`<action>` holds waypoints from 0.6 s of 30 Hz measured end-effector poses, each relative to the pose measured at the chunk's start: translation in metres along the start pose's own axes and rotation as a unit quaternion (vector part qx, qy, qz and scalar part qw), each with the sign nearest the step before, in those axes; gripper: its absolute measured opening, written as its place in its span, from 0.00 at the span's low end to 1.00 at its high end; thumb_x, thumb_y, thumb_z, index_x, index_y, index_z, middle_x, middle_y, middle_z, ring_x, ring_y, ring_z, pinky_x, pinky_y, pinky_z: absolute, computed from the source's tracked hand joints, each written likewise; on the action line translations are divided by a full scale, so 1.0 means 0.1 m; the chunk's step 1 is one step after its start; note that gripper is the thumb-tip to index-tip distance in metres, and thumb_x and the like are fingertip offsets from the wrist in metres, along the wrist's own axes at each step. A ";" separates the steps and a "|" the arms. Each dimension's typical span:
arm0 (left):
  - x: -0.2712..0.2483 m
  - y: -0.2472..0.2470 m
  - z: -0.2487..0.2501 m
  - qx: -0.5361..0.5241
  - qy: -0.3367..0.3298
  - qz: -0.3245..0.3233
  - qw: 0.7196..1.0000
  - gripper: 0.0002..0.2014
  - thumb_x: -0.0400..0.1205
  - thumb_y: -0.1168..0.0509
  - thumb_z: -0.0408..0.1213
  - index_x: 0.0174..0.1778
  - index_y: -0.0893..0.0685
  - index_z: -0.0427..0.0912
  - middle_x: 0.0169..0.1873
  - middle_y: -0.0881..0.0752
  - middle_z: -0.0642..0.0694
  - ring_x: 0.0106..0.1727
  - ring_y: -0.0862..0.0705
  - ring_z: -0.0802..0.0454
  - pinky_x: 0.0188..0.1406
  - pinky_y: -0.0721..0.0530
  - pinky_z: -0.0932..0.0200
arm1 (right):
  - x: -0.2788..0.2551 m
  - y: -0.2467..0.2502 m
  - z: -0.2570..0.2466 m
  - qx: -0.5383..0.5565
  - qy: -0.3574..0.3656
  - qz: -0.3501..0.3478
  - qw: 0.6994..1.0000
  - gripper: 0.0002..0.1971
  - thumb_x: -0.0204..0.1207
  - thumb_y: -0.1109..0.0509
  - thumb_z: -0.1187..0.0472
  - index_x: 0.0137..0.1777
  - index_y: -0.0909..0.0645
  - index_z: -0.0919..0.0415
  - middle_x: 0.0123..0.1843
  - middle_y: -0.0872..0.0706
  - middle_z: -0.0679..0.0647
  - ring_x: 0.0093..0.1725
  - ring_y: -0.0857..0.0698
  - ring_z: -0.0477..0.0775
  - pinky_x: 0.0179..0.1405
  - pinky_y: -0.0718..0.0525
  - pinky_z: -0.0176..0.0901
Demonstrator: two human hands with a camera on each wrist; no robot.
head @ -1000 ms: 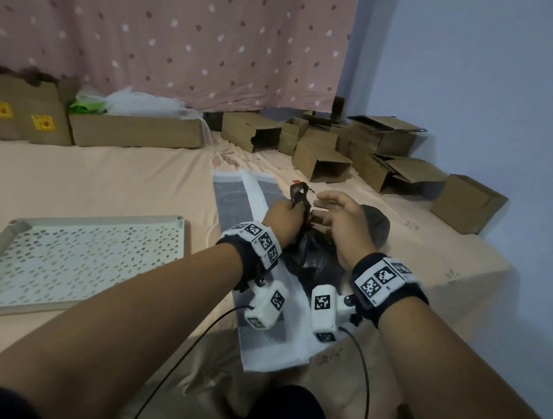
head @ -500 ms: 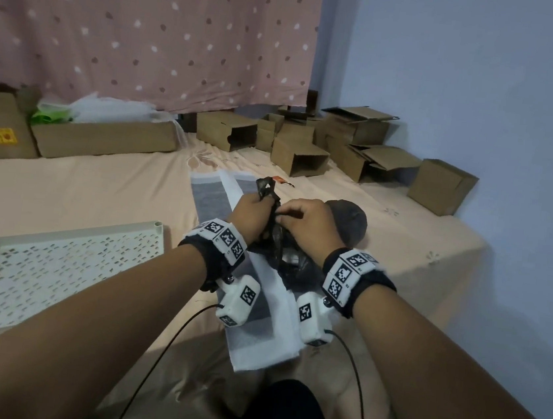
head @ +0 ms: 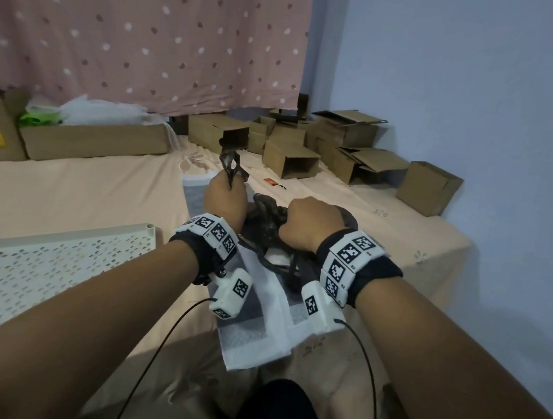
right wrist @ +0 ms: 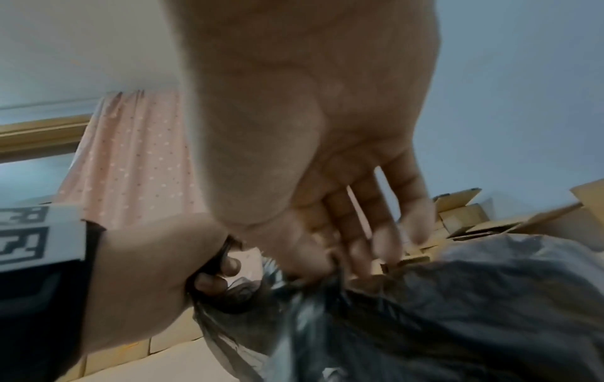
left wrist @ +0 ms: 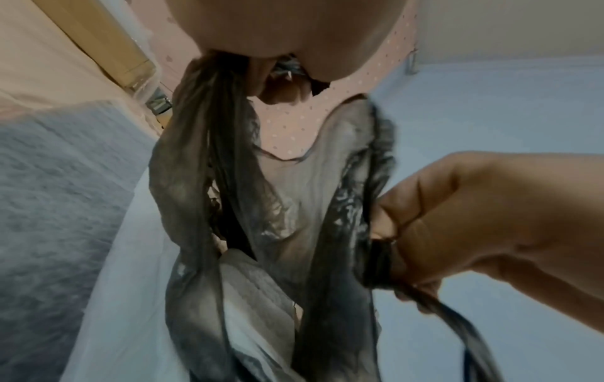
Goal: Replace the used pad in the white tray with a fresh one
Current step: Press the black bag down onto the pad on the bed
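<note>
A thin black plastic bag (head: pixel 265 223) sits on the bed between my hands. My left hand (head: pixel 227 191) grips one bag handle, whose end sticks up above the fist. Just to the right, my right hand (head: pixel 302 224) grips the other handle. In the left wrist view a white quilted pad (left wrist: pixel 255 284) shows inside the bag (left wrist: pixel 294 193). A flat white pad with a grey centre (head: pixel 254 327) lies under the bag. The white perforated tray (head: pixel 54 270) stands empty at the left.
Several open cardboard boxes (head: pixel 290 162) are piled at the back by the blue wall, and one more box (head: pixel 429 187) stands at the right. A long box (head: pixel 96 144) with plastic bags lies at the back left. The bed edge drops off at the right.
My hands, close together on the bag's top before, have drawn apart. The left hand has pulled its handle up and away, and the right has closed into a fist on the other.
</note>
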State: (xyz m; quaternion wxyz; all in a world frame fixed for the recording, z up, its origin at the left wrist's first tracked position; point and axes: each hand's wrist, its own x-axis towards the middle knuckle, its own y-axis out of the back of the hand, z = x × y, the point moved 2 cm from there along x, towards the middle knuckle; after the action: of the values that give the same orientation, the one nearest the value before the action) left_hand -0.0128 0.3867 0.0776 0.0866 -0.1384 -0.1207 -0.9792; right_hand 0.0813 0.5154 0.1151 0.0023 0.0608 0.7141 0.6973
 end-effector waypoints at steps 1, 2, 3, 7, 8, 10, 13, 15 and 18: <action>0.01 0.00 -0.01 -0.002 -0.010 -0.009 1.000 0.15 0.89 0.43 0.41 0.56 0.14 0.38 0.47 0.12 0.44 0.48 0.16 0.44 0.50 0.21 0.53 | 0.00 -0.03 -0.02 0.042 0.039 -0.016 0.998 0.07 0.74 0.34 0.56 0.41 0.20 0.59 0.37 0.20 0.53 0.42 0.19 0.59 0.40 0.20 0.48; 0.00 0.01 -0.01 -0.020 -0.026 -0.028 0.999 0.12 0.88 0.42 0.40 0.51 0.14 0.40 0.44 0.11 0.43 0.46 0.15 0.44 0.48 0.19 0.52 | 0.00 -0.05 -0.04 0.101 0.096 -0.002 0.990 0.06 0.72 0.33 0.58 0.41 0.17 0.59 0.40 0.18 0.53 0.45 0.18 0.58 0.43 0.17 0.50; -0.02 0.01 0.00 -0.040 -0.049 -0.058 0.996 0.10 0.87 0.40 0.38 0.44 0.15 0.42 0.38 0.12 0.44 0.41 0.14 0.47 0.44 0.17 0.54 | 0.00 -0.07 -0.06 0.150 0.151 0.049 0.976 0.04 0.71 0.31 0.60 0.42 0.15 0.58 0.43 0.16 0.52 0.48 0.18 0.56 0.46 0.17 0.49; -0.14 -0.03 0.09 0.026 -0.170 -0.211 0.962 0.13 0.79 0.37 0.21 0.34 0.17 0.41 0.31 0.14 0.44 0.31 0.19 0.59 0.34 0.22 0.60 | 0.01 -0.02 -0.08 0.170 0.209 0.329 0.905 0.04 0.71 0.26 0.61 0.44 0.13 0.57 0.51 0.18 0.49 0.57 0.25 0.50 0.44 0.25 0.39; -0.16 -0.04 0.10 0.060 -0.182 -0.236 0.953 0.12 0.77 0.38 0.19 0.33 0.17 0.38 0.31 0.14 0.40 0.31 0.19 0.54 0.34 0.21 0.56 | 0.02 0.02 -0.08 0.172 0.207 0.360 0.893 0.04 0.71 0.26 0.61 0.44 0.13 0.58 0.53 0.18 0.50 0.59 0.25 0.51 0.47 0.26 0.39; -0.19 -0.06 0.11 0.106 -0.195 -0.272 0.936 0.07 0.76 0.38 0.24 0.32 0.18 0.28 0.30 0.14 0.31 0.32 0.18 0.43 0.33 0.19 0.43 | 0.08 0.06 -0.07 0.169 0.209 0.378 0.886 0.03 0.70 0.27 0.62 0.43 0.13 0.59 0.57 0.16 0.51 0.63 0.24 0.55 0.57 0.25 0.43; -0.21 -0.04 0.10 0.152 -0.208 -0.294 0.920 0.14 0.72 0.40 0.34 0.34 0.18 0.24 0.30 0.15 0.29 0.33 0.17 0.37 0.33 0.19 0.45 | 0.15 0.05 -0.07 0.180 0.231 0.336 0.895 0.03 0.72 0.30 0.64 0.45 0.16 0.60 0.62 0.14 0.54 0.67 0.23 0.57 0.66 0.25 0.48; -0.20 -0.02 0.11 0.145 -0.196 -0.303 0.921 0.10 0.75 0.37 0.28 0.35 0.18 0.24 0.30 0.15 0.32 0.33 0.18 0.41 0.33 0.20 0.49 | 0.14 0.00 -0.09 0.216 0.228 0.293 0.903 0.04 0.76 0.32 0.64 0.49 0.18 0.60 0.57 0.14 0.54 0.61 0.21 0.56 0.61 0.21 0.52; -0.16 0.03 0.10 0.119 -0.176 -0.276 0.938 0.05 0.74 0.35 0.23 0.34 0.15 0.28 0.31 0.13 0.32 0.33 0.16 0.43 0.35 0.18 0.50 | 0.13 -0.05 -0.11 0.227 0.190 0.215 0.931 0.04 0.82 0.37 0.61 0.54 0.23 0.56 0.48 0.17 0.53 0.49 0.20 0.56 0.49 0.19 0.56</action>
State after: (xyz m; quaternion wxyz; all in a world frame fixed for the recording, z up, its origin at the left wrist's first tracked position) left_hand 0.0057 0.3889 0.0823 -0.1934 -0.2584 -0.2827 -0.9033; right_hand 0.0673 0.5054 0.1113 -0.2972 0.0780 0.8103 0.4991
